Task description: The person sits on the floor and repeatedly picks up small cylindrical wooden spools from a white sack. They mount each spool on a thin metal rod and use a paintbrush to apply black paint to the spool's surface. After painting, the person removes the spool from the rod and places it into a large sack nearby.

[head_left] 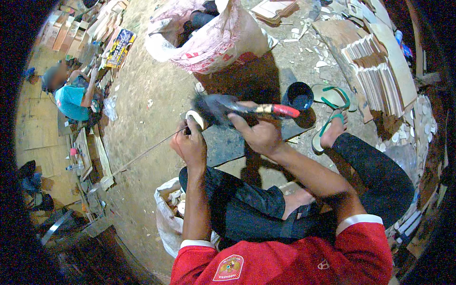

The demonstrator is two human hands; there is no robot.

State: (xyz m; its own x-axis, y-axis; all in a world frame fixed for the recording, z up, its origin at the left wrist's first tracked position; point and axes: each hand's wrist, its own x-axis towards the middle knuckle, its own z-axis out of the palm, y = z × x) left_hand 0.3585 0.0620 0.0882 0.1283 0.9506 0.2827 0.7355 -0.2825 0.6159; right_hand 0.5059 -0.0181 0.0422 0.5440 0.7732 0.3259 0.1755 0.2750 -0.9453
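My left hand pinches a small, pale, round disc between thumb and fingers. My right hand is wrapped round a dark power tool, whose motion-blurred body lies right beside the disc. Toward the right it ends in a red tip with a pale band before it. Blur hides whether tool and disc touch. Below the hands lies a dark flat board. A thin brown line, cord or strip, runs from near my left hand toward the lower left.
A pinkish-white sack of dark items stands ahead. A white sack of pale pieces sits by my left arm. To the right are a black cup, green-strapped sandals and stacked cut boards. A person in teal sits far left.
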